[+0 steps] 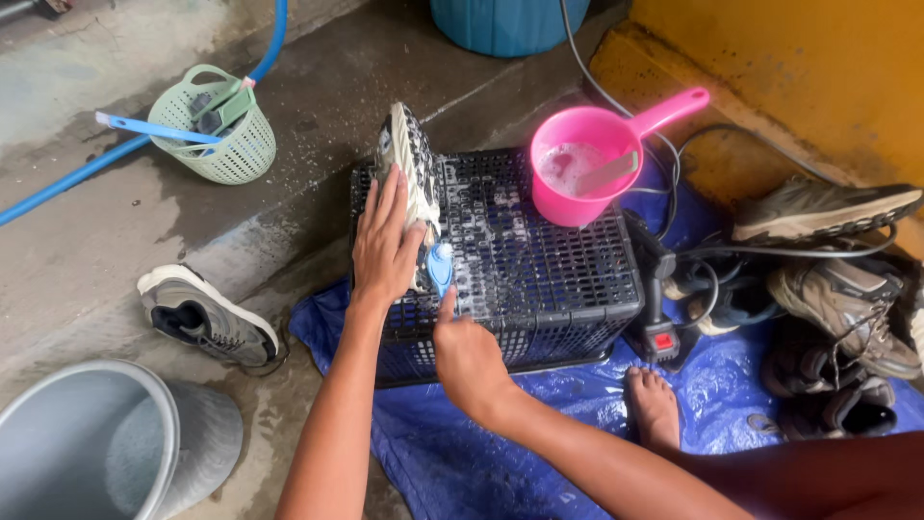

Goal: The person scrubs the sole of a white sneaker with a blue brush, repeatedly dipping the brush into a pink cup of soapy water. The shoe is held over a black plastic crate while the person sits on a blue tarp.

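My left hand [383, 246] lies flat against the side of a soapy black-and-white shoe [409, 169], holding it up on its edge on an upturned black plastic crate [549, 260]. My right hand [464, 354] grips a blue-handled brush [440, 270] whose head presses on the shoe's lower side. Soap foam covers the shoe and the crate top beside it.
A pink scoop [587, 169] with soapy water stands on the crate's far right. A grey shoe [207, 316] and grey bucket [106, 443] are at left, a green basket [217, 125] and blue hose [96, 162] behind. Several shoes [833, 289] and black cables lie right on blue tarp [462, 462]. My bare foot [654, 406] rests there.
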